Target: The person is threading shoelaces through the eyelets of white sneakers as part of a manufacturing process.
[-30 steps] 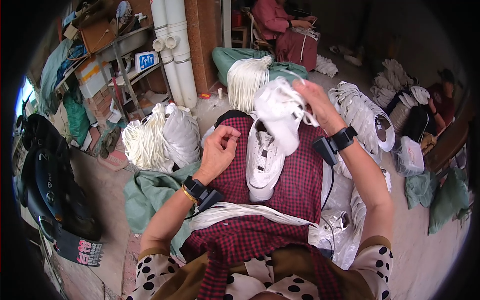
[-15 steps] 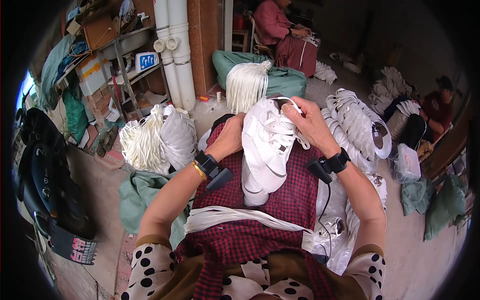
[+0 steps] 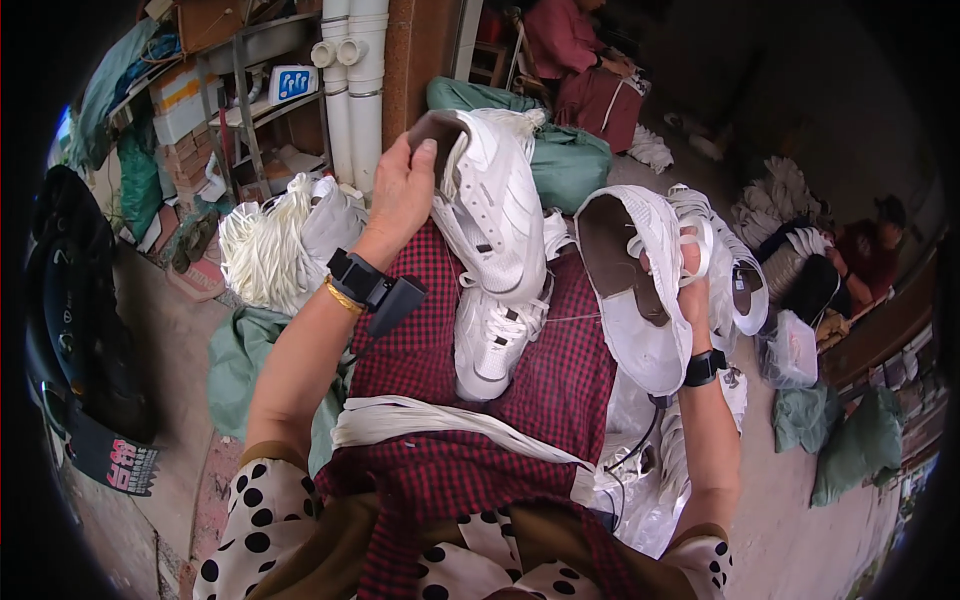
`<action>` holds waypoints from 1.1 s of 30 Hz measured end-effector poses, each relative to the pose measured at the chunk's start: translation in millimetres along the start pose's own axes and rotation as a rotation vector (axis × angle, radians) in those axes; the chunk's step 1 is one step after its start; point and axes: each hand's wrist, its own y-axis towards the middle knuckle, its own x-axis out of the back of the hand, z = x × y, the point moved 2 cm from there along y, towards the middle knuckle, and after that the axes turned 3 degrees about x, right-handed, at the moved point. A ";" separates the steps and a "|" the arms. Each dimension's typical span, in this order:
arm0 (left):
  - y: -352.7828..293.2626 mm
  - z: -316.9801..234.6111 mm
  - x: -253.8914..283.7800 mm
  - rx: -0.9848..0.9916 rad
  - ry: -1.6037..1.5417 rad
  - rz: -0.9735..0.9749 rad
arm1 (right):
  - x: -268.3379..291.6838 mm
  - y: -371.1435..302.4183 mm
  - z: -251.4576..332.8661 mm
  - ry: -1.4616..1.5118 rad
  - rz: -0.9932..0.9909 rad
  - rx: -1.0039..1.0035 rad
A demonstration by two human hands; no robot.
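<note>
My left hand (image 3: 403,195) is closed on the brown-lined edge of a white shoe upper (image 3: 500,215), which hangs with its toe end toward me and shows bare eyelets. Off to the right, my right hand (image 3: 692,275) grips a second, laced shoe upper (image 3: 635,320), tilted so its brown inside shows; part of that hand is hidden behind it. Between them a third, laced shoe upper (image 3: 492,345) lies on the red-and-black checked apron (image 3: 400,330) over my lap. A thin thread stretches across the apron toward the right-hand upper. A bundle of flat white laces (image 3: 450,422) crosses my lap.
Bunched white laces (image 3: 262,250) stand at the left, above green cloth (image 3: 245,365). More stacked uppers (image 3: 745,290) are at the right. Green sacks (image 3: 570,165) lie ahead. Two people sit farther back. A dark scooter (image 3: 80,340) stands far left.
My hands have moved apart, each now with its own upper. The right one holds a laced upper turned to show its inside; the left has risen with an unlaced one.
</note>
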 end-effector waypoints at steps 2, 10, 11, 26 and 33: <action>11.7 3.4 23.8 0.281 -0.345 -0.213 | -1.5 0.8 5.1 -0.149 -0.093 0.072; -1.5 43.3 82.9 0.650 -0.856 0.066 | -72.6 50.9 -3.6 -0.735 0.233 0.196; -8.8 40.2 80.8 0.674 -0.824 0.073 | -83.2 54.0 -9.5 -0.748 0.252 0.188; -31.7 -7.6 8.4 0.570 -0.398 0.472 | -109.2 35.6 -4.4 -1.144 0.477 0.357; -24.7 -7.7 -7.1 0.550 -0.339 0.450 | -115.4 6.0 -63.7 -0.985 0.521 0.383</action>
